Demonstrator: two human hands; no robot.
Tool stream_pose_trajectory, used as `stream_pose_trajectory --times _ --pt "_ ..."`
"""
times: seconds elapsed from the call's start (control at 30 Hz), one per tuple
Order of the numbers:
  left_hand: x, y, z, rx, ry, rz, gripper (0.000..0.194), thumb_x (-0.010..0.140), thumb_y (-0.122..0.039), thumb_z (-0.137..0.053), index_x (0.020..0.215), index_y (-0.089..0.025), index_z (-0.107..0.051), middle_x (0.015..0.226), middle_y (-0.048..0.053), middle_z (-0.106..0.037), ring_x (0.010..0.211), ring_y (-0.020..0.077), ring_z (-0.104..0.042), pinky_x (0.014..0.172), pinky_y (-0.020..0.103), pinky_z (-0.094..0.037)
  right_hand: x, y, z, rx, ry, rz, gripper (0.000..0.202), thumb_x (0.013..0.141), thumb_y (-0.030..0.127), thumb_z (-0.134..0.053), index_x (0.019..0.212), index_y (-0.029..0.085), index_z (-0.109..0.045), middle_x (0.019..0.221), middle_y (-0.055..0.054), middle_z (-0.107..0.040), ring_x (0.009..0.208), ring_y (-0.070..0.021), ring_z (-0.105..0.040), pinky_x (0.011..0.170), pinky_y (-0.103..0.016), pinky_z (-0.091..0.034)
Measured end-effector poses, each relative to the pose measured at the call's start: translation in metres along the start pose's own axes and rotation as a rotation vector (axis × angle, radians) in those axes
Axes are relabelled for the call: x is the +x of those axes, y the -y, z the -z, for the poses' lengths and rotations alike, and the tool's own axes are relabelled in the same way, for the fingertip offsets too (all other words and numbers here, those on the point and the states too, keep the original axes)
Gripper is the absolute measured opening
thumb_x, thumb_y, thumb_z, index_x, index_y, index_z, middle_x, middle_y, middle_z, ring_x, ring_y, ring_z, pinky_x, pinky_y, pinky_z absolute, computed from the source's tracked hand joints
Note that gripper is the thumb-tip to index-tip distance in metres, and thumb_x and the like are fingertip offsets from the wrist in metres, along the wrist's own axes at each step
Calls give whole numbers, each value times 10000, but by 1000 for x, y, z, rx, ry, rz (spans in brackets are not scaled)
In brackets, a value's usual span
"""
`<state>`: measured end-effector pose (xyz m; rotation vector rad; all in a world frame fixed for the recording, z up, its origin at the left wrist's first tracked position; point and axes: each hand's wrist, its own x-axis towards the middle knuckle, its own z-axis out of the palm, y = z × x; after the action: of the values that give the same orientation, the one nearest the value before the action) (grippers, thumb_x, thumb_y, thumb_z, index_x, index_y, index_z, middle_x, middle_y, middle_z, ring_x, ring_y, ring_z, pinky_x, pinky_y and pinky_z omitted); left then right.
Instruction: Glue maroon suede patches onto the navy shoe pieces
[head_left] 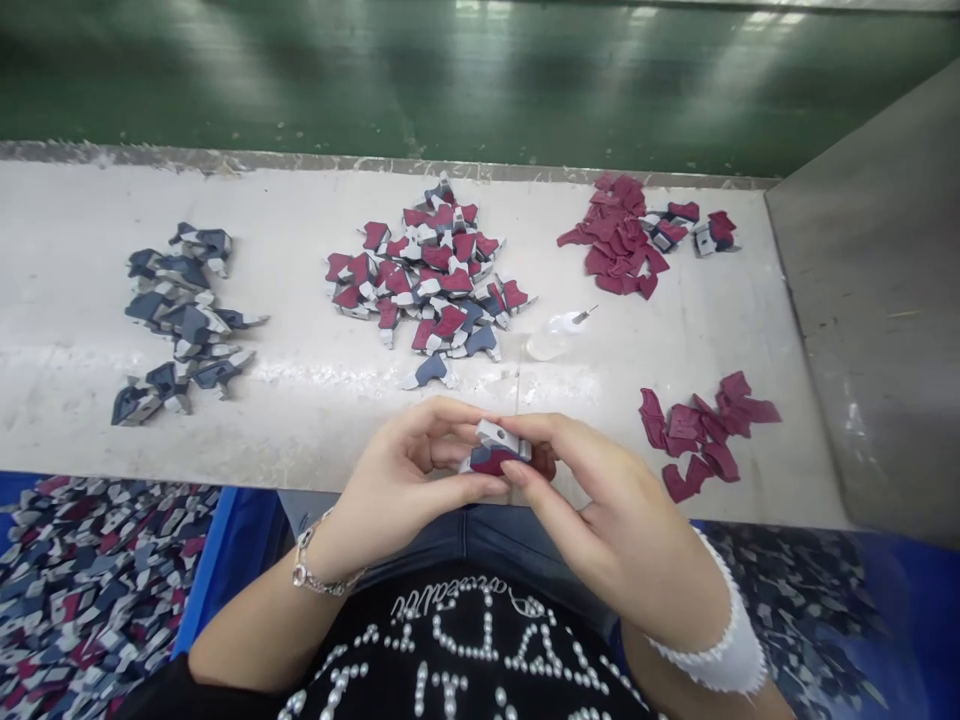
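Note:
Close to the table's front edge, my left hand and my right hand both grip one small grey, navy and maroon plastic part. Fingers and thumbs of both hands press on it from either side, hiding its ends. A round hole shows in its grey top, and a maroon piece covers the side facing me. Just beyond my hands lies a navy and grey part. Farther back is a pile of parts with maroon pieces. A clear bottle with a needle tip lies right of that pile.
Navy and grey parts are heaped at left. Loose maroon pieces lie in a back-right pile and a front-right group. Blue bins with parts stand below at left and right. A metal panel bounds the right side.

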<state>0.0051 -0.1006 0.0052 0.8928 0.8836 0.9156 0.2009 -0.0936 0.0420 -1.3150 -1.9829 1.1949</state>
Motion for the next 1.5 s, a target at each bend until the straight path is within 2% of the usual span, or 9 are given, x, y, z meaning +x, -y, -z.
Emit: stream_pose_trajectory --times 0.2,0.4,0.57,0.67,0.8,0.93,1.2,1.37,1.5 --pt "23 -4 15 311 -267 -124 432 837 -262 -796 1232 -258 -622 1194 53 -709 879 159 -781 808 231 -648 -1 -10 7 18 -103 -112 283 1018 339 -533 1298 301 -521 1019 5 -668 899 -161 -642 832 -317 -513" --pt "53 -44 59 1119 -495 -149 546 967 -466 -580 1469 -296 -450 1407 75 -624 992 189 -742 837 292 -618 4 -39 22 -46 -248 -282 287 954 532 -569 1051 264 -538 942 -26 -637 835 -209 -629 758 -372 -506" --pt "22 -70 132 1533 -926 -24 384 881 -378 -608 1168 -129 -665 1203 195 -656 1174 427 -592 1001 590 -481 33 -71 14 -63 -328 -285 593 854 584 -623 1304 228 -476 1163 -114 -590 983 -291 -599 846 -468 -493" --pt "-2 -65 165 1617 -942 58 384 792 -383 -667 1075 -128 -713 1221 202 -606 1175 465 -543 1002 591 -472 55 -84 6 -47 -310 -229 624 845 559 -607 1346 211 -476 1240 -138 -569 1046 -313 -583 890 -479 -480" --pt "-17 -51 180 1665 -917 47 426 823 -372 -616 1166 -132 -698 1305 182 -529 1209 414 -517 1080 515 -434 65 -90 5 -21 -271 -219 400 885 522 -572 1149 223 -580 1100 -112 -653 982 -313 -617 843 -466 -490" --pt "-12 -49 182 1654 -957 14 478 856 -333 -572 1279 -121 -637 1345 210 -485 1228 411 -497 1053 523 -435 53 -78 10 23 -238 -212 364 923 536 -571 1142 245 -578 1161 -104 -681 1025 -304 -642 871 -452 -500" --pt "19 -89 179 1419 -812 -98 206 897 -363 -577 960 -178 -639 1298 188 -627 1334 442 -458 1085 647 -361 17 -37 20 195 -310 -164 616 953 500 -595 1486 321 -344 1022 -47 -746 869 -237 -731 747 -363 -600" --pt "30 -82 115 1017 -552 -165 380 1030 -476 -389 1318 -231 -427 1176 124 -712 991 227 -729 820 386 -623 -6 -20 30 140 -406 -119 365 862 405 -726 1217 331 -684 1287 -37 -695 1149 -274 -680 932 -361 -591" --pt "28 -48 49 234 -231 -62 486 929 -382 -665 1362 -250 -489 1029 88 -694 934 226 -747 803 366 -649 -19 -14 37 198 -388 -89 312 798 357 -789 1108 352 -744 1020 -14 -764 871 -240 -730 745 -321 -631"
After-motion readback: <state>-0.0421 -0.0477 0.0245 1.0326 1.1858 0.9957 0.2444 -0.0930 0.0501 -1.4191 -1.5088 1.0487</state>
